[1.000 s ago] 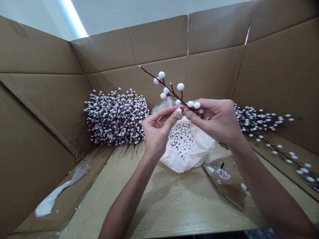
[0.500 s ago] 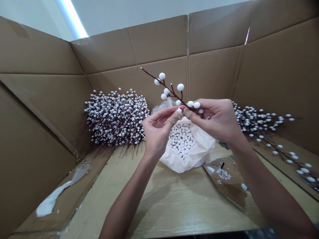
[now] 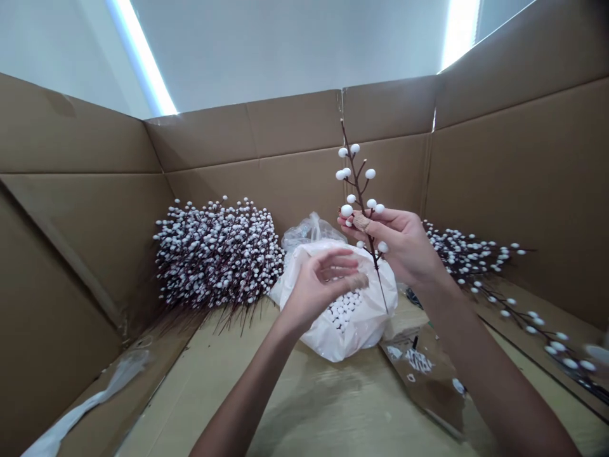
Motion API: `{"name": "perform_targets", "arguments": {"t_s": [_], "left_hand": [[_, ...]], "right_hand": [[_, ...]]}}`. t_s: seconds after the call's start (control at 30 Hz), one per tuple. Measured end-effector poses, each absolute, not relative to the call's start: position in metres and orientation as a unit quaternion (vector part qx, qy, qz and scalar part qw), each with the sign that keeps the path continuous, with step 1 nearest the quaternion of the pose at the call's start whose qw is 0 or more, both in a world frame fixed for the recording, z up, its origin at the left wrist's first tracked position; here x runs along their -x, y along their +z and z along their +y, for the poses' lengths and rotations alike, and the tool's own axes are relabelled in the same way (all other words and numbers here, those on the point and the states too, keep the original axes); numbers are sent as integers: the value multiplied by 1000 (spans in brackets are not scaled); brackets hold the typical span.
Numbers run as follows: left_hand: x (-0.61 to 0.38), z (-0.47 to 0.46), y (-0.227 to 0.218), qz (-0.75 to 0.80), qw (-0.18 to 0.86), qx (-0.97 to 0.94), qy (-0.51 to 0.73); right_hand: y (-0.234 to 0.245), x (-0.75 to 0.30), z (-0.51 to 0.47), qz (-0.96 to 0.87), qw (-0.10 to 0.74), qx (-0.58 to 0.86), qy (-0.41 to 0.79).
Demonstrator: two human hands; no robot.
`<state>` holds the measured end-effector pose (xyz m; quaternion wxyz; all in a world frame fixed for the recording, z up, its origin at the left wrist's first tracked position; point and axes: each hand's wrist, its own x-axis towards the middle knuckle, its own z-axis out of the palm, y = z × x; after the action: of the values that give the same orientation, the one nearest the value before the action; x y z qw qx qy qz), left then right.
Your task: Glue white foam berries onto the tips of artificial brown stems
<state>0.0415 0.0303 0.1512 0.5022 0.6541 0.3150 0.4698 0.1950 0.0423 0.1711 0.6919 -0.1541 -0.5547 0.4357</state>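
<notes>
My left fingers (image 3: 330, 256), parted, are now hanging clear of the branch (image 3: 358, 184); my right fingers (image 3: 383, 233) alone are pinching it.

Left hand (image 3: 318, 287) partly hides bagged white balls (image 3: 342, 315).

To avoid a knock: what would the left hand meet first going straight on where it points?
Probably the bare lower stem of the berry sprig in the right hand, though depth is unclear.

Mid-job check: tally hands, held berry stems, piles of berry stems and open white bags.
Left hand and right hand: 2
Held berry stem: 1
Left pile and right pile: 2
Open white bag: 1
Total: 6
</notes>
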Motion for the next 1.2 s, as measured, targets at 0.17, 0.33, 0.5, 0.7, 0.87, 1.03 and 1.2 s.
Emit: {"name": "perform_targets", "arguments": {"t_s": [0.17,0.33,0.5,0.7,0.87,1.03,1.2], "left_hand": [[-54,24,142,322,545,-691,349],[-58,20,141,341,525,-700,345],[-54,25,140,357,508,-696,361],[-56,32,132,368,468,-743,304],[-61,37,117,353,419,-784,292],[-64,41,107,330,378,-806,314],[-67,45,100,333,344,-815,326]], "right_hand": [[173,-187,42,-493,721,142,465],[171,-186,43,-515,710,180,445],[175,-210,41,-586,626,254,447],[182,-227,41,-551,686,200,432],[183,-218,37,-551,697,219,404],[183,-212,35,-532,687,202,451],[181,-206,37,-516,713,187,436]]}}
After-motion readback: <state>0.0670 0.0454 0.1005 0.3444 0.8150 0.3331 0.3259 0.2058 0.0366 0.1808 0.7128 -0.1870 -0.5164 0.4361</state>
